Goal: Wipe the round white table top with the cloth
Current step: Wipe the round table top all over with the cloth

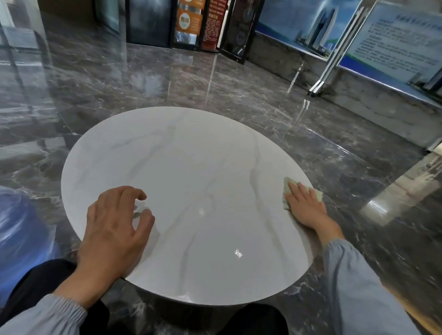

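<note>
Head view, looking down on a round white table top (190, 161) with faint grey veins, standing on a glossy dark marble floor (117, 88). 2 hands are in view, both in pale blue sleeves.

The right hand (305, 208) lies flat on a pale green cloth (286, 194), fingers straight and close together, palm down. The cloth sits at the right rim of the table top; its edges show to the left of the fingers and beyond the hand on the right, where 1 corner reaches the rim.

The left hand (112, 228) is over the near-left part of the table top, fingers loosely curled and slightly spread, holding nothing. Whether its fingertips touch the surface cannot be told. The 2 hands are well apart.

Dark trousers (254, 324) show below the near rim. A blurred blue shape (12, 230) lies on the floor at the left. Printed display boards (394, 43) stand along the far right wall.
</note>
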Demonstrator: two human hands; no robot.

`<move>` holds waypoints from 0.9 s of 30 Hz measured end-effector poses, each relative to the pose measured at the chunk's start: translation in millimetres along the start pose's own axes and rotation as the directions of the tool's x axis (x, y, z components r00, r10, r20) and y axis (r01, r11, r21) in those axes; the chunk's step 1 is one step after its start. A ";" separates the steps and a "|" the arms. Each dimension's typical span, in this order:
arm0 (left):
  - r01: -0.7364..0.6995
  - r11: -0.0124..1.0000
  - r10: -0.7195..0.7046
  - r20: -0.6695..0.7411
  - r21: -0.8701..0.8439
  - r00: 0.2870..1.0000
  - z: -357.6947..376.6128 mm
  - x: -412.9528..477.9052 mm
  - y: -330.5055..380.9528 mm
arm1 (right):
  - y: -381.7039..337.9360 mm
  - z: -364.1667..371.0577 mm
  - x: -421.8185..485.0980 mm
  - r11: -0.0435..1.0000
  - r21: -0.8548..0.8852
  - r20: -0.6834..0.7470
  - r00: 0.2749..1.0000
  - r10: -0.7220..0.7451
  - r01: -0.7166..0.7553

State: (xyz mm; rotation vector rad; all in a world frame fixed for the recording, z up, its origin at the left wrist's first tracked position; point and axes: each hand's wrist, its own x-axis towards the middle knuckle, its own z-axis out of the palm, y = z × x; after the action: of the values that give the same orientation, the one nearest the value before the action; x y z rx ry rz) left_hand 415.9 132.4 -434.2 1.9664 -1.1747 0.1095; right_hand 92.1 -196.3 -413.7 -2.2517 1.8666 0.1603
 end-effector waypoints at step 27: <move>0.054 0.998 -0.054 0.004 -0.017 0.999 -6.6 -0.9 4.2 | -5.2 20.5 -102.8 0.981 -0.066 0.015 0.983 -0.183 0.183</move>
State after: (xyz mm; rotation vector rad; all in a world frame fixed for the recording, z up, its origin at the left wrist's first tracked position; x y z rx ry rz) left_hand 414.2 136.5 -427.8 1.9828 -1.1206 0.0677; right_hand 78.6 -92.3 -410.7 -2.4485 1.6615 0.2050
